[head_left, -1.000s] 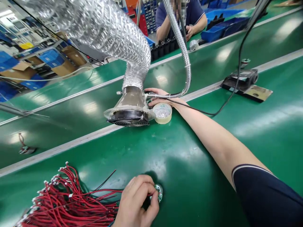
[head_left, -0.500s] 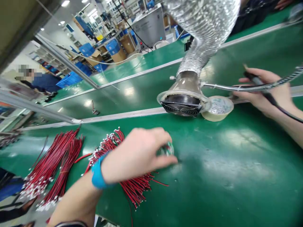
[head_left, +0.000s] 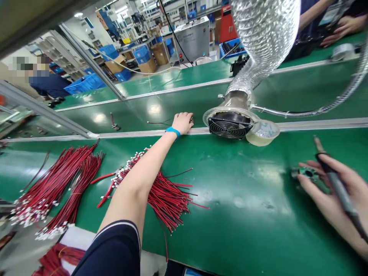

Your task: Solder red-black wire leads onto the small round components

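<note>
My left hand (head_left: 183, 122) reaches out to the green strip behind the metal rail, fingers closed on a small dark part I cannot make out. A thin wire (head_left: 157, 122) lies just left of it. On the right, my right hand (head_left: 342, 191) holds a soldering iron (head_left: 339, 188) with its tip pointing up and away, plus a green circuit board (head_left: 312, 174) between its fingers. Under my left forearm a fanned bundle of red and black wires (head_left: 169, 195) with white connectors rests on the green table (head_left: 244, 214).
A round fume fan (head_left: 230, 126) hangs from a silver duct (head_left: 264, 34). Beside it sits a pale round tub (head_left: 263, 133). More red wire bundles (head_left: 57, 184) lie at the left. A small wired part (head_left: 115, 125) is behind the rail (head_left: 138, 134). Another person's hands (head_left: 342, 30) show at top right.
My left hand has moved away and up from above the wire bundle to beyond the rail. My right hand has come nearer and lower, and a green board now shows in it.
</note>
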Available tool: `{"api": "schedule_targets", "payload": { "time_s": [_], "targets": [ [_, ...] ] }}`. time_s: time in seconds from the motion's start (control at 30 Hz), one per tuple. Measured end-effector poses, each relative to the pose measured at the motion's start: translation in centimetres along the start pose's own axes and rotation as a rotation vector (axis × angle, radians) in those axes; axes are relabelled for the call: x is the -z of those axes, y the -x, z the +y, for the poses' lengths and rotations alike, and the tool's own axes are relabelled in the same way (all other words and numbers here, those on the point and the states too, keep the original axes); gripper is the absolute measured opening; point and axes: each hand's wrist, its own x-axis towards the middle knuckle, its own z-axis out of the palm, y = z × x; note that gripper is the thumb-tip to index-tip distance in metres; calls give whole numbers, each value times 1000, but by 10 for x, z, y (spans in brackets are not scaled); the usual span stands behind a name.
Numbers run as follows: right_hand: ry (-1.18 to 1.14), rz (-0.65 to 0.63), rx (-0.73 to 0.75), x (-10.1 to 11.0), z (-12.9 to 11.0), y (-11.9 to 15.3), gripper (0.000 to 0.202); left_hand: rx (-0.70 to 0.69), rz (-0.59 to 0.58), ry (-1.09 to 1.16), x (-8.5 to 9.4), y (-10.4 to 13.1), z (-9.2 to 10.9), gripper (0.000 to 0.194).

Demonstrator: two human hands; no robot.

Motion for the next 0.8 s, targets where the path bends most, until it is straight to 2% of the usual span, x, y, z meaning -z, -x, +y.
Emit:
{"api": "schedule_targets", "payload": {
  "time_s": [0.07,0.13,0.23,0.33,0.37,0.43,0.5,0.57,0.63,0.7,0.8],
  "targets": [
    [-65,-68,71,4,-14,21,61,-28,69,34,5,29,9,45],
    [-106,-120,145,4,-25,38,59,-118,39,106,15,67,17,35],
    [-151,-194,198,0,-40,57,56,-273,-217,176,24,128,23,31],
    [-180,-248,232,-9,-56,73,53,-223,-336,150,20,170,21,13],
    [-185,-253,240,-12,-62,77,53,-207,-345,153,18,177,20,8],
    [-176,-250,251,-18,-71,86,54,-203,-328,208,14,183,18,14],
    [-127,-230,262,-21,-79,92,58,-188,-250,358,16,182,20,17],
    [-62,-191,270,-24,-84,96,62,-140,-123,563,21,180,30,20],
    [-28,-160,272,-25,-88,97,61,-120,8,709,29,181,48,20],
    [-49,-155,261,-25,-90,98,57,-174,84,775,33,186,71,18],
    [-135,-196,238,-24,-93,100,54,-321,65,815,29,197,105,13]
  ]
}}
